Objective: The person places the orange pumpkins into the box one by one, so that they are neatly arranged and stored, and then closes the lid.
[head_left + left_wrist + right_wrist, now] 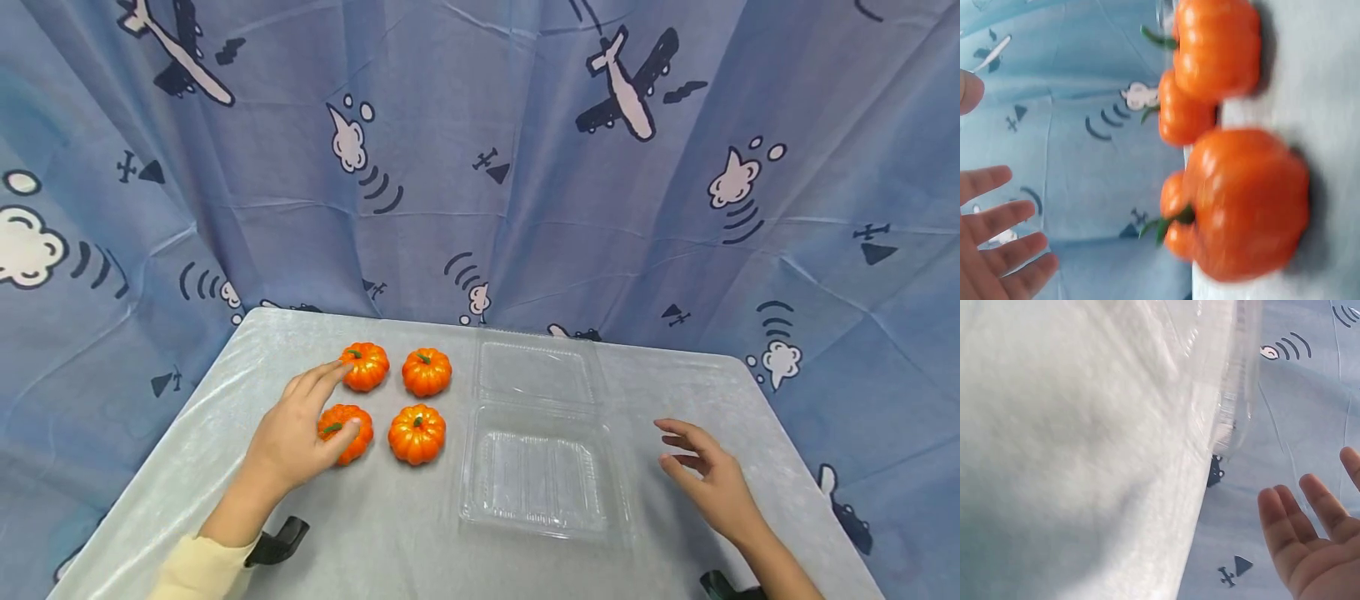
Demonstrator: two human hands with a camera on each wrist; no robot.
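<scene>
"Currently, where are the 4 orange pumpkins (427,375)?"

"On the table (375,533), in 2 rows of 2, left of the clear container (536,475), whose lid (536,372) lies open on the far side."

"State of the left hand (288,437)?"

"Fingers extended, thumb apart; holds 0 items. Hovers just above the near-left pumpkin (352,414)."

"And the right hand (712,483)?"

"Fingers loosely bent, thumb apart; holds 0 items. Raised over the table, to the right of the container."

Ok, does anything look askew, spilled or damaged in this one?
Nothing stands out: the four orange pumpkins sit stem-up in two rows, and the clear container lies open on the table, with no visible cracks or spills.
</scene>
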